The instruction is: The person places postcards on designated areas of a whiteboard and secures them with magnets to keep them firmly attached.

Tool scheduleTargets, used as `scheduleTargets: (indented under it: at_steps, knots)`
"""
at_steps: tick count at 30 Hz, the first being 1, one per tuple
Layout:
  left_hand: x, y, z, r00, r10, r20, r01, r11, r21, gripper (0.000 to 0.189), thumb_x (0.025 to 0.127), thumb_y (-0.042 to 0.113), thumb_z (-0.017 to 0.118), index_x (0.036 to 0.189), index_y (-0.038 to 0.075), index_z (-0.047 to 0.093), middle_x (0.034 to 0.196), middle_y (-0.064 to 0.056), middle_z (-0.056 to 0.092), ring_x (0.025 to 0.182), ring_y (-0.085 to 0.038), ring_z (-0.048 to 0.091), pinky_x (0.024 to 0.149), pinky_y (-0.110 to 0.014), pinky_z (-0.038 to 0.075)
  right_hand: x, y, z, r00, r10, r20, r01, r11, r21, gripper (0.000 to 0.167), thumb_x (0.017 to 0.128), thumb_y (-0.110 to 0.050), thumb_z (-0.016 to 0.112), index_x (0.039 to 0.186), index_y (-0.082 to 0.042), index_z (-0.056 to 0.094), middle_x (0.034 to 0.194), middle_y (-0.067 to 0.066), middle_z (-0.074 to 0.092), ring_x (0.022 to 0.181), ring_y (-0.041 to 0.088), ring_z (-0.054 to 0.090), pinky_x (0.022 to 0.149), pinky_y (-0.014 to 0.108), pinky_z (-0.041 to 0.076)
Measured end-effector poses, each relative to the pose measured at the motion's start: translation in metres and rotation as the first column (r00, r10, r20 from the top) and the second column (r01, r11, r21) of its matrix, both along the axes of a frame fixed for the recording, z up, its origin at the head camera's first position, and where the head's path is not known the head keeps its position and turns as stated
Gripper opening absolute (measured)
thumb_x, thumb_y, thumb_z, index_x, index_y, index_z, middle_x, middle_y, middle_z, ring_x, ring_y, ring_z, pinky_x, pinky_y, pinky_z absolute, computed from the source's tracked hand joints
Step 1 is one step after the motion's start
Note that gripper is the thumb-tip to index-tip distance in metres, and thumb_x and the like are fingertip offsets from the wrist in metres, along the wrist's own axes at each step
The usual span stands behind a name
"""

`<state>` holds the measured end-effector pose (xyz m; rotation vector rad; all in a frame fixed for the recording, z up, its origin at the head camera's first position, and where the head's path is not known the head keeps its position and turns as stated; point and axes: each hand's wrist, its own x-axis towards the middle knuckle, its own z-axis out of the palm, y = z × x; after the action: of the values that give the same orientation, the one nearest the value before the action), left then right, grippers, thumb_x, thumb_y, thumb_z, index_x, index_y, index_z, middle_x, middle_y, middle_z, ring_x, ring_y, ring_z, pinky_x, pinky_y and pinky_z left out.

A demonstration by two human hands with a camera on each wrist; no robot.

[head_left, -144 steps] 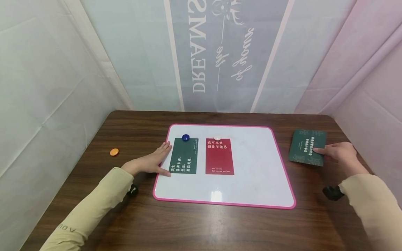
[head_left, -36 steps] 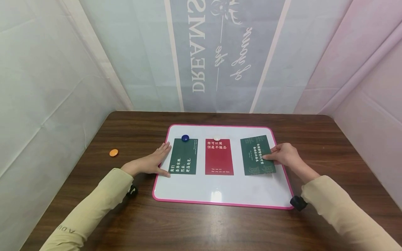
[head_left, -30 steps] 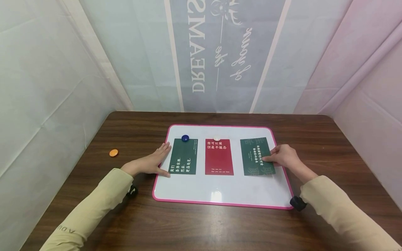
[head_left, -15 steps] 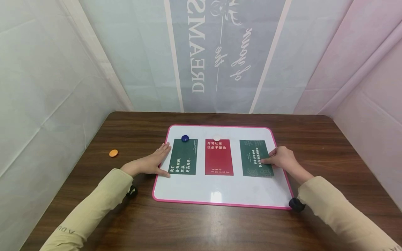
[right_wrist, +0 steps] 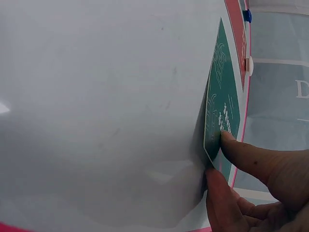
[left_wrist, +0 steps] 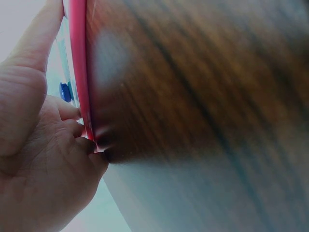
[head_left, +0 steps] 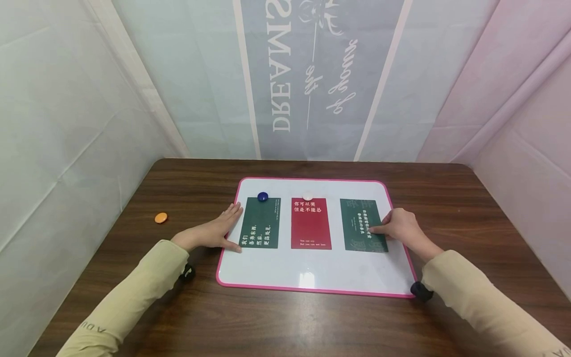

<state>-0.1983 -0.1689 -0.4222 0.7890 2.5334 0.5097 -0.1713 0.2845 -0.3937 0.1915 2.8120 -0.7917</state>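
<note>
A whiteboard (head_left: 267, 267) with a pink rim lies on the table. My left hand (head_left: 211, 232) rests on its left edge with fingers extended, the thumb by the left green card (head_left: 262, 223). A dark blue round magnet (head_left: 262, 197) sits at that card's top edge. In the middle lies a red card (head_left: 311, 228) with a white round magnet (head_left: 308, 196) at its top. My right hand (head_left: 403, 229) pinches the right edge of another green card (head_left: 359, 218) over the board's right part. In the right wrist view the thumb is on this card's face, fingers beneath.
An orange round magnet (head_left: 161, 217) lies on the brown wooden table (head_left: 267, 322), left of the board. A printed cloth curtain (head_left: 312, 99) hangs behind the table, with white cloth (head_left: 67, 124) at the left side and pale cloth at the right.
My right hand has carried the green card leftward from the table's right onto the board. Over the last second it has lowered slightly and straightened. My left hand has stayed put.
</note>
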Motion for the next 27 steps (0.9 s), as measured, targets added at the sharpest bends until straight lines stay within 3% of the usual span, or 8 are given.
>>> scheduleTargets:
  at_steps: [9,14,18,22,27]
  knots:
    - [0.001,0.0,0.001,1.0,0.004,0.006,-0.004,1.0,-0.007,0.114,0.07,0.054,0.069,0.145,0.0,0.002,0.152,-0.015,-0.007,0.138,-0.031,-0.008,0.109,-0.05,0.009,0.001,0.0,0.001,0.998,0.048,-0.028,-0.047,0.999,0.023,0.041,0.077,-0.021,0.072,0.096,0.012,0.055,0.077,0.017,0.06,0.06,0.018,0.055,0.053,0.026,0.044]
    - [0.001,0.0,0.001,1.0,0.001,0.001,-0.001,1.0,-0.004,0.113,0.07,0.053,0.069,0.145,0.0,0.003,0.152,-0.016,-0.007,0.138,-0.032,-0.007,0.109,-0.05,0.009,0.004,0.004,0.0,0.991,0.074,-0.112,-0.071,0.997,0.037,0.034,0.084,-0.019,0.063,0.1,0.01,0.056,0.085,0.021,0.061,0.07,0.024,0.055,0.06,0.032,0.047]
    - [0.001,0.0,0.001,1.0,-0.002,-0.002,0.002,1.0,0.007,0.113,0.071,0.052,0.07,0.145,-0.001,0.003,0.151,-0.017,-0.006,0.138,-0.033,-0.007,0.109,-0.051,0.009,0.008,0.01,-0.002,0.971,0.147,-0.19,-0.139,0.989,0.058,0.031,0.087,-0.016,0.059,0.104,0.01,0.057,0.095,0.025,0.06,0.082,0.031,0.056,0.071,0.043,0.051]
    - [0.001,0.001,0.002,1.0,-0.002,0.002,0.002,1.0,0.01,0.112,0.071,0.051,0.07,0.145,-0.001,0.003,0.151,-0.017,-0.006,0.138,-0.033,-0.007,0.109,-0.051,0.009,0.013,0.017,-0.004,0.942,0.241,-0.234,-0.218,0.969,0.119,0.035,0.088,-0.015,0.058,0.112,0.01,0.054,0.108,0.028,0.057,0.096,0.038,0.055,0.081,0.051,0.048]
    - [0.001,0.0,0.002,1.0,-0.001,0.004,0.001,1.0,0.012,0.112,0.071,0.05,0.07,0.145,-0.001,0.003,0.152,-0.017,-0.006,0.138,-0.033,-0.007,0.109,-0.051,0.009,0.02,0.026,-0.008,0.912,0.338,-0.232,-0.304,0.937,0.171,0.054,0.086,-0.026,0.063,0.123,0.009,0.048,0.124,0.03,0.047,0.115,0.044,0.043,0.091,0.058,0.037]
